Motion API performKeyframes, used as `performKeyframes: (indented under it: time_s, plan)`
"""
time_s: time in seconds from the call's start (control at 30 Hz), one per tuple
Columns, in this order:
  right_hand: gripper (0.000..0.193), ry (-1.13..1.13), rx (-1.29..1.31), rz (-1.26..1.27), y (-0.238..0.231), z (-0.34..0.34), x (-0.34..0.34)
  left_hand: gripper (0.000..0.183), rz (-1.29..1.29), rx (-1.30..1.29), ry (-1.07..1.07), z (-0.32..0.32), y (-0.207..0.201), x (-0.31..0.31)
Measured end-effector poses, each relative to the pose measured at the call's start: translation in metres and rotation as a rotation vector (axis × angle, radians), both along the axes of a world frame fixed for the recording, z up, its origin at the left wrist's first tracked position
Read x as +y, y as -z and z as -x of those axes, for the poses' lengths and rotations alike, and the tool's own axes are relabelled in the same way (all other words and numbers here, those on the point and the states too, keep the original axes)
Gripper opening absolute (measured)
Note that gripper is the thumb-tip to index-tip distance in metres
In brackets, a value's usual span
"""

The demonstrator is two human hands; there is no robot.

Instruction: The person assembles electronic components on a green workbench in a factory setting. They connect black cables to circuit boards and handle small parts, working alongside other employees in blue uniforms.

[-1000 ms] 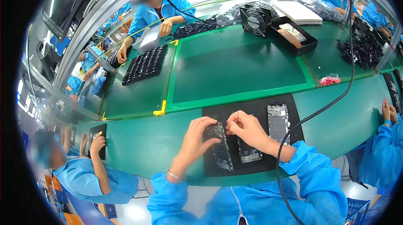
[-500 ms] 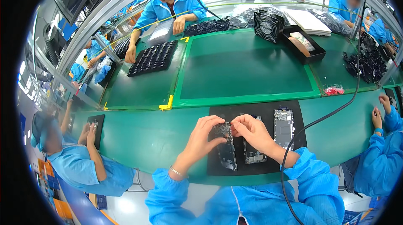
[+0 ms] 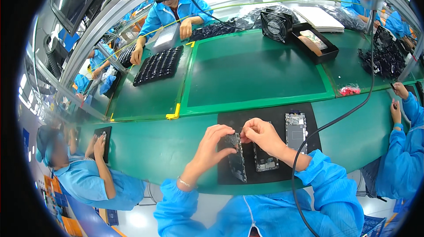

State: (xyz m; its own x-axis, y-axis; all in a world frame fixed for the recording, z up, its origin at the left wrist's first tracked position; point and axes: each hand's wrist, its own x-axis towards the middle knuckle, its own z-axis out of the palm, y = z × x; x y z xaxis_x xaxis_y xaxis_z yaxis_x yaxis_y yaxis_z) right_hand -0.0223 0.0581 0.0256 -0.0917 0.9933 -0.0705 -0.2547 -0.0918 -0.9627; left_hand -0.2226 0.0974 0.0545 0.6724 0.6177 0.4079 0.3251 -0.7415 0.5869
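My left hand (image 3: 211,146) grips an opened phone chassis (image 3: 237,165) by its upper part, thumb on one side and fingers on the other. The chassis stands tilted, its lower end at the black mat (image 3: 226,123). At its upper right edge, my right hand (image 3: 266,138) has thumb and forefinger pinched together. Whatever lies between those fingertips is too small to make out. Partly under my right hand, a second opened phone (image 3: 266,162) lies on the mat. Farther right lies a third one (image 3: 296,131), with its inner parts showing.
A black cable (image 3: 338,123) hangs across my right forearm. Beyond the mat stand a black fan (image 3: 276,25), an open black box (image 3: 330,55) and a tray of small black parts (image 3: 159,65). A red packet (image 3: 350,89) lies at right. Co-workers sit left, right and opposite.
The whole view has shifted slightly. My left hand keeps its hold on the tilted chassis, and my right fingertips stay close to its upper edge, pulled a little higher.
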Motion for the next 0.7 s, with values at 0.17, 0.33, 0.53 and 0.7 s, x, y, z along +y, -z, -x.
performKeyframes:
  time_s: [0.17, 0.33, 0.53, 0.7]
  plan:
    - [0.015, 0.126, 0.096, 0.010, 0.007, -0.028, -0.010, 0.057, 0.019, 0.168, -0.047, -0.020, -0.002, 0.011]
    - [0.011, 0.300, -0.227, -0.068, 0.013, -0.103, -0.026, 0.060, 0.124, 0.403, -0.045, -0.031, 0.031, 0.036]
    - [0.009, 0.902, -1.249, -0.209, 0.032, -0.302, -0.044, 0.080, 0.065, 0.221, -0.232, -0.012, 0.052, 0.017]
    - [0.021, 1.055, -1.683, -0.345, 0.071, -0.419, -0.069, 0.076, 0.377, 0.041, -0.382, 0.017, 0.071, -0.006]
